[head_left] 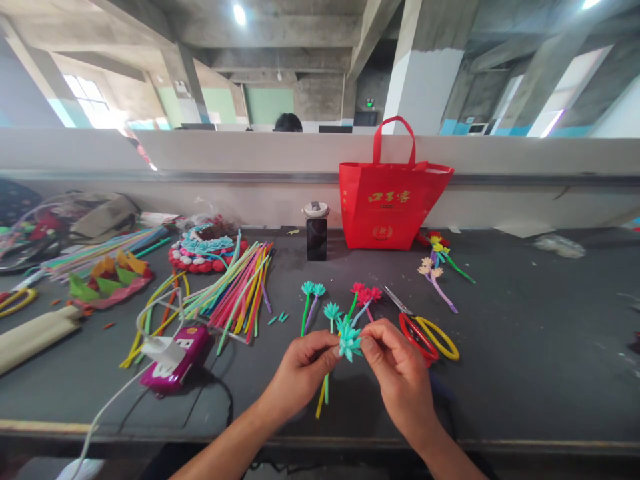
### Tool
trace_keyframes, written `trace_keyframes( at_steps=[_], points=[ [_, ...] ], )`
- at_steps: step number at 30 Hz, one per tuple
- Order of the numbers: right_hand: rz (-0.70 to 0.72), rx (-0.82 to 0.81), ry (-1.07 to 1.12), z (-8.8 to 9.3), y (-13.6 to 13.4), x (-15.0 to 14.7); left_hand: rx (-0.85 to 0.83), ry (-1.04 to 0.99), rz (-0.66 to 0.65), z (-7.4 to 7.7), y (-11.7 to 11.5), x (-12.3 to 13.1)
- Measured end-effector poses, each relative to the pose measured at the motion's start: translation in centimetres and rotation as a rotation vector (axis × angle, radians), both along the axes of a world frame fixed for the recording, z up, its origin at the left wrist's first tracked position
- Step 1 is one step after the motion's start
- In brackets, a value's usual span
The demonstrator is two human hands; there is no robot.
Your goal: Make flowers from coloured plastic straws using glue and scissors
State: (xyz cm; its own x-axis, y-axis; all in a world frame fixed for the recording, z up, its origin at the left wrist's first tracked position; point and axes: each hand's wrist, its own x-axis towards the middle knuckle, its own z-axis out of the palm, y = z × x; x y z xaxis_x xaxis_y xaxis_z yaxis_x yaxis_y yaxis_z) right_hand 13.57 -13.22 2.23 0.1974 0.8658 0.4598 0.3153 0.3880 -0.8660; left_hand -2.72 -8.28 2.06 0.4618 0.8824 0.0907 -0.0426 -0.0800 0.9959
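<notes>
Between my two hands is a turquoise craft flower (350, 339) with pointed petals. My left hand (305, 370) pinches its left side between thumb and fingers. On the other side, my right hand (397, 373) has thumb and forefinger closed at the petals. Just beyond lie finished-looking flowers: a turquoise one (332, 311), a turquoise pair (313, 289) on green and purple stems, and red ones (367, 294). A yellow stem end (321, 402) shows below the held flower; whether it belongs to it is unclear. Scissors (420, 330) with red and yellow handles lie beside my right hand, blades apart.
Left of centre lies a bundle of coloured straw-like strips (245, 287), near a purple power strip (177, 360) with a white plug and cable. A phone (317, 240) leans upright at the back, beside a red bag (390, 207). More flowers (436, 270) lie right.
</notes>
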Motion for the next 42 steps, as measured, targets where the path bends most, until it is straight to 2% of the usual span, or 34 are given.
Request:
trace_keyframes(
  at_steps=[3,7,10,15,20,24,36,42],
  points=[
    [-0.007,0.007,-0.024,-0.09,0.03,-0.1,0.025,0.021,-0.001,0.01,0.04,-0.01],
    [-0.028,0.011,-0.005,-0.23,0.1,-0.26,-0.034,-0.017,0.012,0.58,-0.06,0.02],
    [-0.037,0.009,0.023,-0.28,0.04,-0.11,-0.146,-0.06,-0.001,0.77,-0.04,-0.09],
    [-0.05,0.035,0.07,-0.25,-0.08,0.39,-0.381,-0.19,-0.112,0.41,0.36,-0.46],
    [0.048,0.085,0.059,-0.18,0.0,0.38,-0.481,-0.263,-0.174,0.16,0.73,-0.74],
    [0.053,0.118,0.004,-0.12,0.05,0.39,-0.539,-0.256,-0.206,0.32,0.75,-0.8],
    [0.053,0.21,-0.197,0.39,0.03,0.61,-0.568,-0.212,-0.224,0.37,0.75,-0.91],
    [0.018,0.222,-0.267,0.35,0.26,0.65,-0.466,-0.252,-0.164,0.2,0.48,-0.58]
  ],
)
